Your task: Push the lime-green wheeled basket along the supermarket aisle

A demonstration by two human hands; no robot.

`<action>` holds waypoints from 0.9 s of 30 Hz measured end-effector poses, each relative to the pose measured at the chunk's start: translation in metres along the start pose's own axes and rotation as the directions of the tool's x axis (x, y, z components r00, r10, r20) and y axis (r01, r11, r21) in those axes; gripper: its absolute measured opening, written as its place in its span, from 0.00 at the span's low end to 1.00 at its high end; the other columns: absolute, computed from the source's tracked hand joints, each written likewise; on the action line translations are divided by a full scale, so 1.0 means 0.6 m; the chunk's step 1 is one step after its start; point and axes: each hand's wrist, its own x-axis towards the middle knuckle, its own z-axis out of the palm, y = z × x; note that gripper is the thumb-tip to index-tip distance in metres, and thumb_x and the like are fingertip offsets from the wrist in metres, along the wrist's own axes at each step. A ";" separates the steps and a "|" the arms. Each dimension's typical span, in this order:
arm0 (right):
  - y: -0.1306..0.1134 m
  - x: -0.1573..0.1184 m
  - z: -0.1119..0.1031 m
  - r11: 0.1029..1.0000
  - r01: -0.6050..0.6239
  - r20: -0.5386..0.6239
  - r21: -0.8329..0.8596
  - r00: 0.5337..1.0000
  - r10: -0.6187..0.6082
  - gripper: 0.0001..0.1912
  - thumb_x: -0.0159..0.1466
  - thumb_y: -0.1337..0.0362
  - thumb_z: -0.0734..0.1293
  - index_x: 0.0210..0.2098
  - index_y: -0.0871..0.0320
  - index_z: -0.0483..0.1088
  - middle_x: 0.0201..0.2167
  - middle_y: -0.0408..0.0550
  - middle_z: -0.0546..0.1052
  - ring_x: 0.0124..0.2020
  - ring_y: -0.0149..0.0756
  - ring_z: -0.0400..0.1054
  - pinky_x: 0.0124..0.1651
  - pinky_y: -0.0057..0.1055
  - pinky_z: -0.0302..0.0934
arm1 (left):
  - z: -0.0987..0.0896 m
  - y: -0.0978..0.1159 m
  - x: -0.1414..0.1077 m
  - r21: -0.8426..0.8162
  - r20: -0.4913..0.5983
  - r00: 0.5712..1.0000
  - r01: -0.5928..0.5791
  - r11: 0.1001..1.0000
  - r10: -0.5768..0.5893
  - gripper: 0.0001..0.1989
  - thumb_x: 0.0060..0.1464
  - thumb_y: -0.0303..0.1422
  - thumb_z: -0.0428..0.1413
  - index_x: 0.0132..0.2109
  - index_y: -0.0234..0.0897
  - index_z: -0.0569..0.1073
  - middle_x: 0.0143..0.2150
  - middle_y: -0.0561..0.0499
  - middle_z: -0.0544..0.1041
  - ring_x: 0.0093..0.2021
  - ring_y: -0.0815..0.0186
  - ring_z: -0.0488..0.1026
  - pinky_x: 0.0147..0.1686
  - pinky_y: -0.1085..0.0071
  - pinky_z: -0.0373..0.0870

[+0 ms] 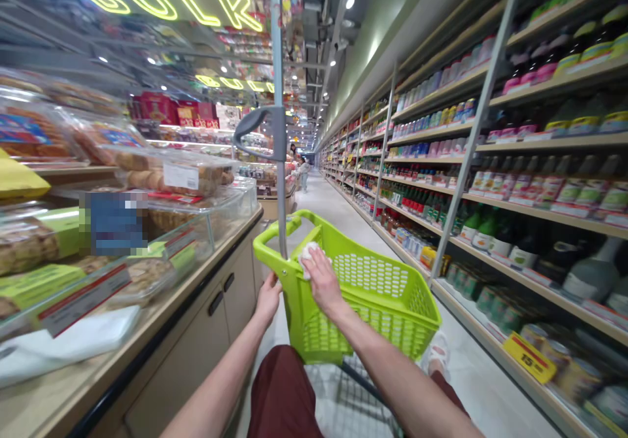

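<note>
A bright green plastic shopping cart [417,281] with slotted basket walls stands directly in front of me. My right hand [321,278] presses a crumpled white cloth or tissue [308,255] against the basket's near rim, just right of the grey upright pole [280,196]. On the cart's left side, my left hand [269,299] grips the edge below the green handle with curled fingers; part of its grasp is hidden. A grey hook-shaped handle [260,134] is fixed to the pole above.
To the left, a counter [196,314] carries packaged baked goods [181,170] and a white plastic bag [73,343]. Shelves of bottles and cans [554,183] line the right side. The aisle floor [338,196] runs ahead, with people far off. My knee [284,386] is bent below the cart.
</note>
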 end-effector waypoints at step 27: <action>-0.001 -0.108 0.059 0.981 0.153 0.470 0.118 0.862 -0.191 0.17 0.62 0.71 0.56 0.50 0.55 0.62 0.56 0.49 0.60 0.61 0.36 0.41 0.59 0.44 0.46 | -0.038 -0.049 -0.080 0.613 0.029 0.991 0.084 0.786 -0.128 0.30 0.42 0.19 0.45 0.56 0.32 0.59 0.58 0.45 0.61 0.58 0.64 0.56 0.58 0.66 0.49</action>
